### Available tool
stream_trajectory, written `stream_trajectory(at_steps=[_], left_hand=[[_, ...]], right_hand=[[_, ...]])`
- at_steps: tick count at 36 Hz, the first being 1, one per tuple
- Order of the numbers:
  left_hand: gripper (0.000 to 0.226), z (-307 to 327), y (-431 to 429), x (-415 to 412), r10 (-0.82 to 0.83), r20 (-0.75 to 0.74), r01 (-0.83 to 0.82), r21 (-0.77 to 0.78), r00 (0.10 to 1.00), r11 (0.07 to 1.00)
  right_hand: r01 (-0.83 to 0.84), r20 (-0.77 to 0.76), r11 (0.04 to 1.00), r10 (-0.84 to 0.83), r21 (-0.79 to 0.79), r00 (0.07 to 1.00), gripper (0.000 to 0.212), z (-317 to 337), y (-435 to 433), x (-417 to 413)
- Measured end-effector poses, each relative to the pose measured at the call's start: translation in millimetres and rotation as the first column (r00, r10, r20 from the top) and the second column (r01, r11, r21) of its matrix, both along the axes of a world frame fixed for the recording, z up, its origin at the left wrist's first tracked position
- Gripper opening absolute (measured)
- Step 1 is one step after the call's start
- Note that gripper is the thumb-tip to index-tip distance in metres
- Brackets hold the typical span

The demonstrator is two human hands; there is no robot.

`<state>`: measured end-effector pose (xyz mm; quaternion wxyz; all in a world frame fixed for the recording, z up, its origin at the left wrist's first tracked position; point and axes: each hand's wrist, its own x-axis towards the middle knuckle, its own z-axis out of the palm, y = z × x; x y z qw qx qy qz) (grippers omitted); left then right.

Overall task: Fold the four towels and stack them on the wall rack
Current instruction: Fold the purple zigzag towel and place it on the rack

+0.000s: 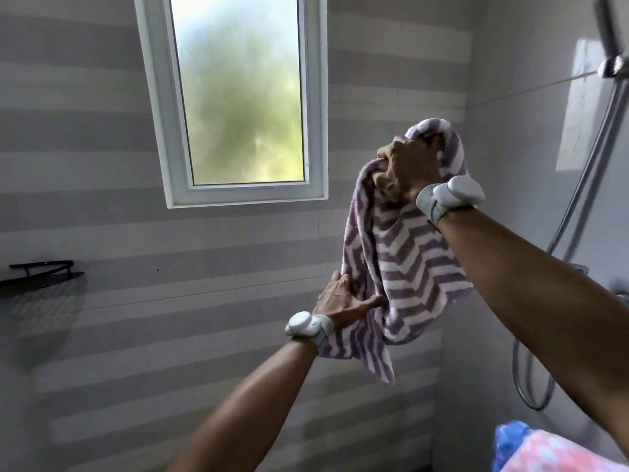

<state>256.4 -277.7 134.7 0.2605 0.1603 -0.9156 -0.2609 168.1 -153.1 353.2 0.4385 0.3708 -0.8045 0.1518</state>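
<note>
A purple and white zigzag towel (405,260) hangs bunched in the air in front of the striped tile wall. My right hand (405,172) grips its upper end, raised to the right of the window. Lower down, my left hand (343,298) pinches the towel's left edge between thumb and fingers. A black wall rack (41,272) is fixed at the far left, with nothing visible on it. At the bottom right corner lie a pink towel (558,454) and a blue towel (509,444), partly cut off by the frame.
A frosted window (238,90) sits in the wall above centre. A shower head (612,35) and its hose (578,199) run down the right wall, close behind my right forearm.
</note>
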Motion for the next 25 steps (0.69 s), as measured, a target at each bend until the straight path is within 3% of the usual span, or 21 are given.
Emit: stream_trajectory(at_steps=[3,8,12,18,20,22,25], left_hand=[[0.076,-10,19,-5,0.111,-0.096,-0.109,0.025,0.989,0.994],[0.066,-36,47,-6,0.158,-0.171,-0.152,0.044,0.973,0.987],[0.036,-58,40,-9,0.162,-0.063,-0.156,0.080,0.985,0.984],[0.025,-71,-3,-5,-0.141,0.051,0.121,0.275,0.989,0.954],[0.031,-74,-20,0,-0.233,0.071,0.191,0.369,0.970,0.910],[0.017,-76,-33,5,-0.301,0.079,0.223,0.503,0.950,0.835],[0.015,-81,-48,15,-0.279,0.026,0.202,0.626,0.960,0.753]], right_hand=[[0.080,-0.029,0.997,-0.080,-0.014,0.996,0.017,5,-1,1],[0.183,-0.024,0.982,-0.184,-0.041,0.983,0.034,12,3,-4],[0.267,-0.036,0.962,-0.269,-0.065,0.962,0.036,16,9,-7],[0.352,0.007,0.934,-0.352,-0.058,0.936,0.037,14,20,-20],[0.380,0.039,0.923,-0.378,-0.064,0.925,0.038,11,24,-26],[0.411,0.077,0.909,-0.406,-0.070,0.911,0.041,8,30,-34],[0.435,0.132,0.894,-0.421,-0.106,0.897,0.043,0,38,-47]])
